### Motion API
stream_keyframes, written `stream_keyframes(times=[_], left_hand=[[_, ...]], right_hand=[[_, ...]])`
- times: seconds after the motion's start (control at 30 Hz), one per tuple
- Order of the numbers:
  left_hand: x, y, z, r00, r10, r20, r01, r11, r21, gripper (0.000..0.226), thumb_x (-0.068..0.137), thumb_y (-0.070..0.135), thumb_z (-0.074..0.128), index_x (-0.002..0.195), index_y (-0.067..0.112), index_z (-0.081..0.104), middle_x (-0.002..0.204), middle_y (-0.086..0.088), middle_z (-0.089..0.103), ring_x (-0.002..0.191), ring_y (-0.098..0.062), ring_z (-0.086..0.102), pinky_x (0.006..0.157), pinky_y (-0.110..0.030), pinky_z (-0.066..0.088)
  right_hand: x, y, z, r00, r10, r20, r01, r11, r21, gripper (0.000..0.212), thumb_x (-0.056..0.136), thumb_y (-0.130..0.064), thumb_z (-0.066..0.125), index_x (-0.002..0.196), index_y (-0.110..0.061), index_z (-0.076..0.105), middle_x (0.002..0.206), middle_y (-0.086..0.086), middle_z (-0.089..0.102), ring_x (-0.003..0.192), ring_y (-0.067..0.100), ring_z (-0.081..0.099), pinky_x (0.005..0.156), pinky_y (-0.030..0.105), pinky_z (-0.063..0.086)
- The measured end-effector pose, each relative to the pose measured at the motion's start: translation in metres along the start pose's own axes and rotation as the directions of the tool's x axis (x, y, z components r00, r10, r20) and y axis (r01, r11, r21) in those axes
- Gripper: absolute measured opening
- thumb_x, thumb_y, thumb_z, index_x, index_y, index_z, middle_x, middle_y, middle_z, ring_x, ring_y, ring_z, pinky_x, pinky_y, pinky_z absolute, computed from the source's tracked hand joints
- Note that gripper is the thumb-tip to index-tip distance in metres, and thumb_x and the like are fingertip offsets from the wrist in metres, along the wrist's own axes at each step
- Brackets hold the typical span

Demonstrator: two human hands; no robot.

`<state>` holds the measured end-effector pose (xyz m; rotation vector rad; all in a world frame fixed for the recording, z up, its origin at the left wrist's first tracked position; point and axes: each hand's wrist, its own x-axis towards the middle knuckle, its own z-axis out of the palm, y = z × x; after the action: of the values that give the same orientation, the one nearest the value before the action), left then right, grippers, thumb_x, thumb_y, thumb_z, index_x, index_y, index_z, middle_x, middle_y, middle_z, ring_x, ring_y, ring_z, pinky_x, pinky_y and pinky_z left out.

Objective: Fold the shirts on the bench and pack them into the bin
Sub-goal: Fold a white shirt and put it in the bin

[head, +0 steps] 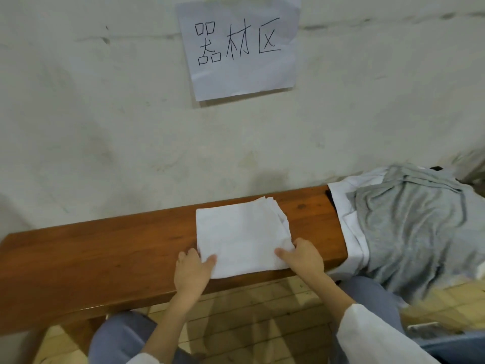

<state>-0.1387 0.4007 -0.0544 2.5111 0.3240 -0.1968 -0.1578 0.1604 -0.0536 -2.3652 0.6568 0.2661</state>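
White knit cloth, soft and faintly nubbly, makes up the folded shirt (241,232), a near-square packet of several layers lying flat on the reddish, varnished wooden surface (105,258). At its far right corner the stacked edges fan out a little. The left hand (193,270) pinches the shirt's near left corner, thumb on top and fingers curled at the edge. The right hand (305,258) grips the near right corner the same way. Both corners sit at the front lip of the surface.

The step in hand looks like lifting the finished packet to carry it off. To do it well, slide the fingers beneath all the layers before raising it. Keep both hands level and far enough apart that the middle does not sag and the loose far-right layers do not spill open.

To the right of the folded shirt, apart from it, a limp heathered grey shirt (409,227) is draped in soft wrinkles over a smoother white garment (346,206). Both hang over the end of the surface. Beyond the folded shirt, a creased paper sign (238,46) hangs on the rough plastered wall (105,127). The bin is not in view, so I cannot tell which way the packet must travel.
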Motion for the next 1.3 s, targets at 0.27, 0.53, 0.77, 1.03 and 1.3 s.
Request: stream_keyframes(times=[0.27,0.53,0.77,1.03,1.3], left_hand=[[0.002,0.008,-0.026,0.916,-0.079,0.394,0.379,0.492,-0.784,0.058,0.089,0.004,0.061,0.137,0.018,0.032,0.131,-0.012,0.046,0.113,-0.031,0.054,0.089,-0.045,0.053],[-0.029,0.110,-0.017,0.894,0.192,0.404,0.271,0.488,-0.830,0.044,0.086,0.000,0.063,0.124,0.018,0.049,0.128,-0.015,0.053,0.103,-0.029,0.063,0.066,-0.033,0.060],[-0.115,0.260,0.069,0.594,0.517,0.616,0.169,0.669,-0.724,0.036,0.095,-0.004,0.046,0.131,0.002,0.050,0.133,-0.018,0.050,0.103,-0.026,0.059,0.070,-0.032,0.060],[-0.242,0.336,0.226,0.272,0.304,0.913,0.115,0.932,-0.345,0.043,0.093,-0.014,0.029,0.133,-0.008,0.044,0.141,-0.027,0.039,0.126,-0.038,0.045,0.094,-0.044,0.044],[-0.300,0.315,0.360,0.237,0.053,0.970,0.052,0.996,-0.068,0.022,0.092,-0.009,0.047,0.112,-0.008,0.058,0.115,-0.022,0.054,0.083,-0.028,0.060,0.082,-0.040,0.051]], right_hand=[[-0.014,0.000,-0.017,0.993,0.041,-0.112,0.005,0.923,0.385,0.026,0.096,-0.027,0.052,0.114,-0.017,0.037,0.107,0.001,0.050,0.094,0.016,0.053,0.081,0.027,0.049],[-0.048,0.071,-0.093,0.949,0.084,-0.302,0.126,0.781,0.612,0.032,0.090,0.007,0.041,0.085,-0.017,0.062,0.100,0.007,0.057,0.091,0.025,0.054,0.061,0.020,0.047],[-0.130,0.214,-0.179,0.833,0.404,-0.379,0.098,0.567,0.818,0.040,0.092,0.007,0.034,0.100,-0.009,0.069,0.093,0.006,0.061,0.069,0.016,0.053,0.041,0.015,0.045],[-0.217,0.387,-0.199,0.610,0.755,-0.239,-0.090,0.366,0.926,0.038,0.093,0.010,0.033,0.099,-0.004,0.068,0.103,0.012,0.058,0.064,0.019,0.050,0.039,0.016,0.042],[-0.236,0.513,-0.134,0.506,0.863,0.020,-0.142,0.060,0.988,0.034,0.093,0.010,0.036,0.093,-0.002,0.068,0.114,0.021,0.056,0.074,0.030,0.052,0.036,0.018,0.042]])
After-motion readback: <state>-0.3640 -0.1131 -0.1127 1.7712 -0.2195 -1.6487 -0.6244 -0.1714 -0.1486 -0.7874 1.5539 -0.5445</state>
